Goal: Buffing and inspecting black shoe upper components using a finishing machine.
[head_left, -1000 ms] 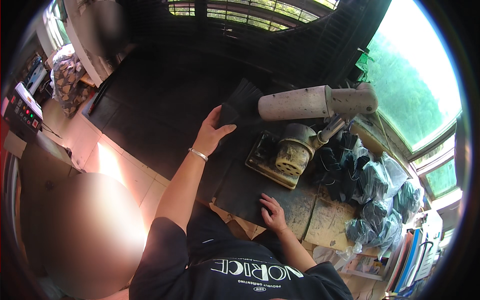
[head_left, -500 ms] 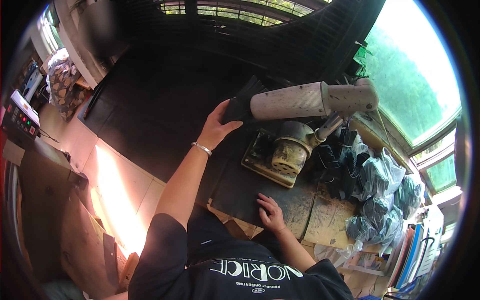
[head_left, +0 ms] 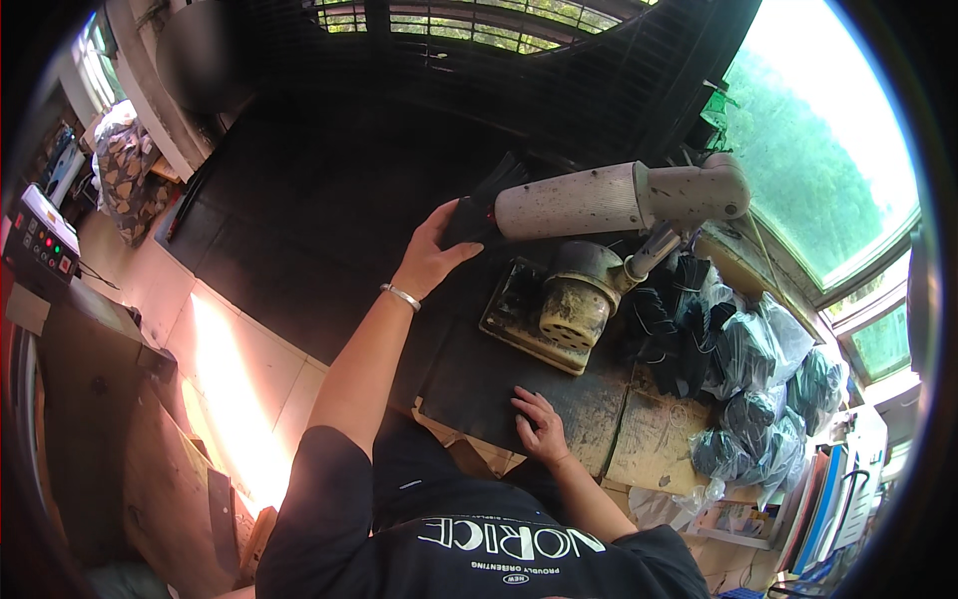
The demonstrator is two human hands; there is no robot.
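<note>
My left hand (head_left: 439,250) reaches forward, its fingers and thumb closed on a dark, flat bundle (head_left: 484,205) with a fringed far edge. The bundle lies close against the front end of a grey ribbed cylinder (head_left: 569,203), where a small reddish glow shows; whether the two touch I cannot tell. This cylinder is the head of a machine on a jointed arm, standing on a stained round base (head_left: 579,314). My right hand (head_left: 542,427) rests at the near edge of the black-covered table (head_left: 499,374), fingers loosely apart, holding nothing.
Clear plastic bags (head_left: 763,369) with dark contents and loose black bundles (head_left: 674,324) crowd the table's right side by the window. A control box (head_left: 45,240) with lit buttons stands at far left. Slatted dark panels (head_left: 479,85) rise behind the table.
The dark bundle has shifted slightly at the cylinder's front end, and a reddish glow now shows there. The cylinder appears slightly further left. My right hand stays in place.
</note>
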